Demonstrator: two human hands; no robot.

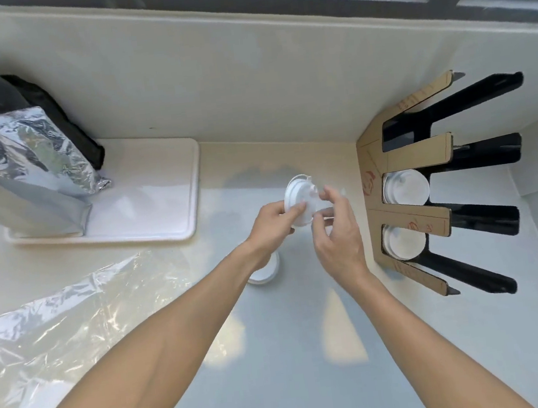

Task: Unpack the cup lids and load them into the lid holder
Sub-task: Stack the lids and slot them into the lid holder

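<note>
Mid-frame: left hand (271, 222) gripping white lid stack (299, 200); right hand (337, 229) pinching its clear wrap; lid holder (403, 161) sitting near right edge, apart.

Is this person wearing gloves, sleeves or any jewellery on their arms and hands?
No. Both forearms are bare as far as the picture shows, with no sleeves in view. The left hand and right hand have no gloves, and no rings, watch or bracelet can be seen.
</note>
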